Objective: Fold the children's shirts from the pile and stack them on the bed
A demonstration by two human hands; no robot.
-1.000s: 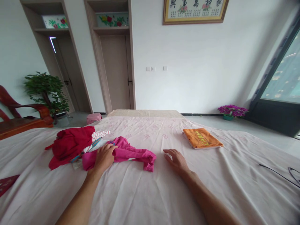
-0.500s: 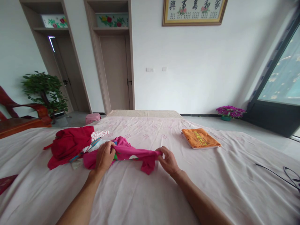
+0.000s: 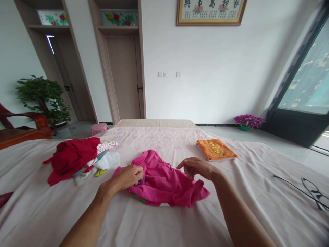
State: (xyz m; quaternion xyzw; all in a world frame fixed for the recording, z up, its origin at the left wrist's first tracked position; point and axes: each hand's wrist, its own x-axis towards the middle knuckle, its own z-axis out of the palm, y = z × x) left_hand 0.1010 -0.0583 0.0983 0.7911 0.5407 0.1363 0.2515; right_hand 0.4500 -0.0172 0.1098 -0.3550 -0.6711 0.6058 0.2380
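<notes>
A crumpled pink shirt (image 3: 164, 178) lies on the sheet in front of me, with a bit of green and white print showing along its near edge. My left hand (image 3: 130, 176) is closed on the shirt's left part, its fingertips hidden in the cloth. Over the shirt's right side is my right hand (image 3: 197, 168), index finger stretched out and the other fingers loosely bent, with no cloth visibly gripped. Left of the shirt sits a heap of clothes with a red garment (image 3: 74, 156) on top and a white piece (image 3: 109, 160) at its side.
A folded orange garment (image 3: 217, 149) lies at the right on the pale sheet (image 3: 159, 228). Black-framed glasses (image 3: 311, 192) rest at the right edge. Beyond the bed are a pink stool (image 3: 99, 128), a wooden chair (image 3: 25, 125) and purple flowers (image 3: 248, 120).
The pink shirt has moved right, away from the heap, and now lies spread wider with its print mostly underneath. My right hand has released the shirt's end. Both hands moved right.
</notes>
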